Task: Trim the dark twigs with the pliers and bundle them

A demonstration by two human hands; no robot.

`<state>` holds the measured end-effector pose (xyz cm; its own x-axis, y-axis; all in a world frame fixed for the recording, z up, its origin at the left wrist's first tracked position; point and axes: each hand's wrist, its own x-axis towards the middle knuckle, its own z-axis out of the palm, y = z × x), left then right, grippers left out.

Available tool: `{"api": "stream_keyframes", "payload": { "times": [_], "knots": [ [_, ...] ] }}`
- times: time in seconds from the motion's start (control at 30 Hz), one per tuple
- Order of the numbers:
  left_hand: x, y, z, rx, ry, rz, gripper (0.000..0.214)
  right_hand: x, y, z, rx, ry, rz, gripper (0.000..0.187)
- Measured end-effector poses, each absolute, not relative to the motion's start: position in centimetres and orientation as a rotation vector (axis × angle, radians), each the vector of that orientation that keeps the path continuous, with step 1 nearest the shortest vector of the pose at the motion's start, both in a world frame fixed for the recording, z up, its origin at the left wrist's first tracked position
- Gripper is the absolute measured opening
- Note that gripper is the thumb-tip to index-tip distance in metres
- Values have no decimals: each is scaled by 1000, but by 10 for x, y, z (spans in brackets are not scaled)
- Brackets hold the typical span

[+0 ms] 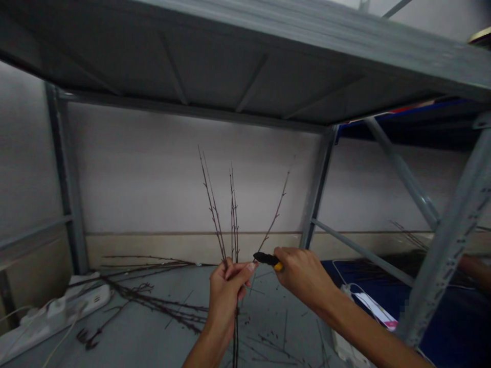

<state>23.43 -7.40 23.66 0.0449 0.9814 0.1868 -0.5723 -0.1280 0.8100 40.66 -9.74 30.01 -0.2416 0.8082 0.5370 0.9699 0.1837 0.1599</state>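
**Grey steel shelving unit seen from a head-worn camera.** The grey steel shelving unit (448,245) is framing the scene, with its upper shelf (199,61) spanning overhead and a pale wall (192,179) standing behind. The lower shelf deck (184,347) is carrying most of the items, while a dark blue panel (356,276) is lying to the right beyond a diagonal brace. A white box (345,347) is sitting below the right forearm, its contents hidden from view. A white power strip (90,299) is resting on the deck at left, with plugs seated in its sockets. Loose dark twigs (153,306) are scattered across the deck between the power strip and the hands. A white card (374,309) and a thin white cable (347,278) are lying on the blue panel. The left hand (226,301) is closed around a bundle of thin bare twigs (232,225), which is rising upright and fanning slightly above the fist, with its lower stems extending below. The right hand (303,278) is clamped on a small black-and-yellow cutter (266,259), whose black tip is pointing toward the bundle, just beside the left fingertips (249,267).
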Motion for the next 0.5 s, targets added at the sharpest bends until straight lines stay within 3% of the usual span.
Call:
{"api": "stream_keyframes", "payload": {
  "times": [0.13, 0.2, 0.5],
  "knots": [
    [231, -67, 231, 887, 566, 1460, 60, 397, -97, 299, -1492, -1843, 12, 33],
    [227, -66, 230, 866, 578, 1446, 62, 393, -97, 303, -1366, -1666, 237, 34],
    [227, -70, 217, 815, 580, 1424, 67, 377, -85, 326, -1185, -1468, 480, 32]
  ]
}}
